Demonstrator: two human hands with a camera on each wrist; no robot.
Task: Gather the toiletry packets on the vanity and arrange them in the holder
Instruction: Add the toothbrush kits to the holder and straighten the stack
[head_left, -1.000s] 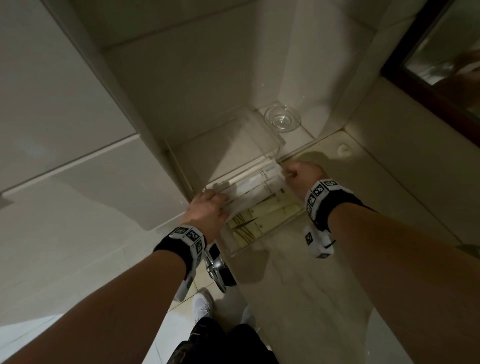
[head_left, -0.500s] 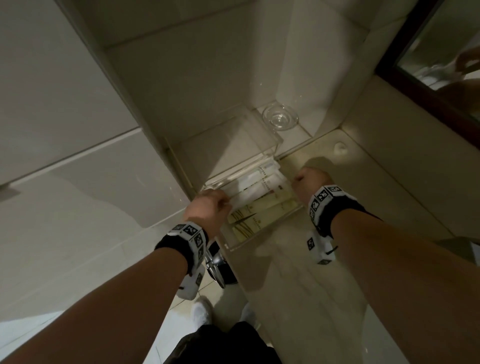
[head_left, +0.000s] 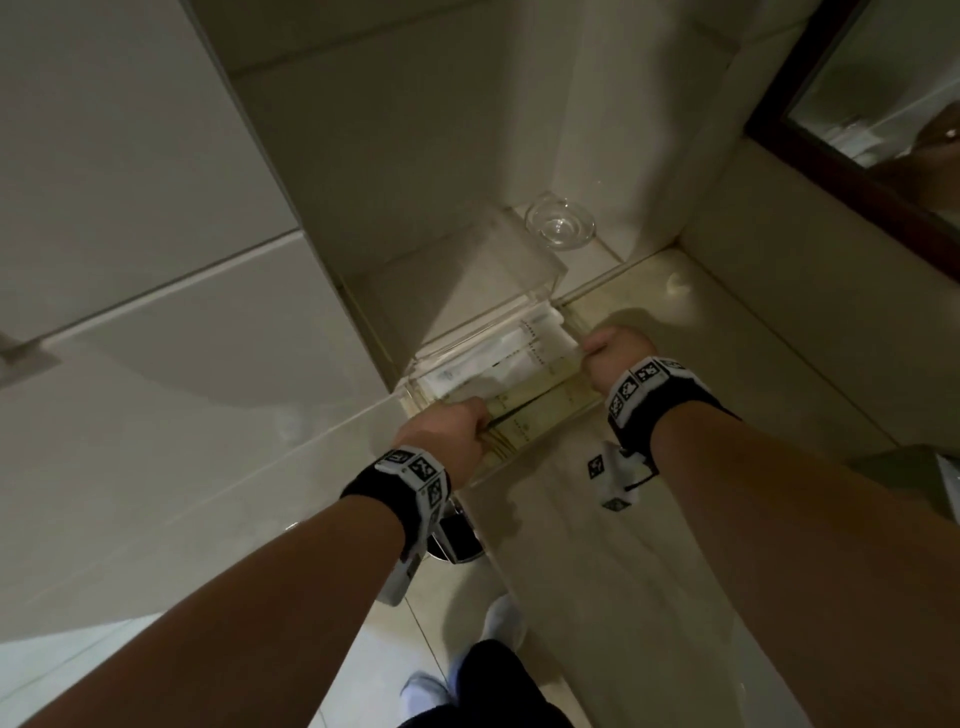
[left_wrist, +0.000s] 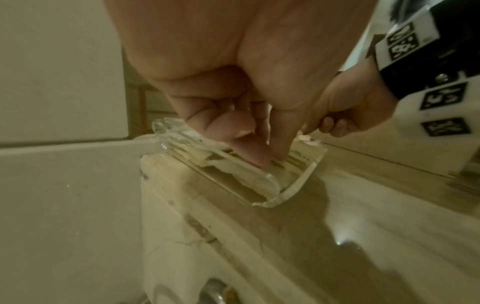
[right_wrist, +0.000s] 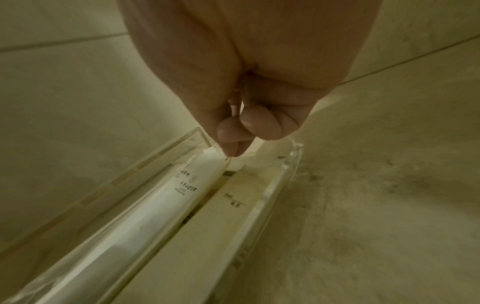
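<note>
Right hand (head_left: 618, 358): fingers curled, tips pinching the end of a white packet (right_wrist: 166, 197) at the right end of the clear acrylic holder (head_left: 519, 457). Left hand (head_left: 447, 431): fingers (left_wrist: 249, 148) curled down into the holder's left end, tips on the yellowish packets (head_left: 540, 410); can't tell if it's pinching one or just pressing.

Packets all lie flat and lengthwise in the holder. Head view: 2 yellowish ones on the near side, at least 2 white ones (head_left: 519, 345) on the far side; exact white count unclear, they overlap.

Holder sits on the marble vanity top (head_left: 597, 597), at its left edge, next to the tiled wall. 1 clear glass dish (head_left: 560, 226) on the ledge behind it, apart from the holder. Dark-framed mirror (head_left: 852, 119) upper right.
</note>
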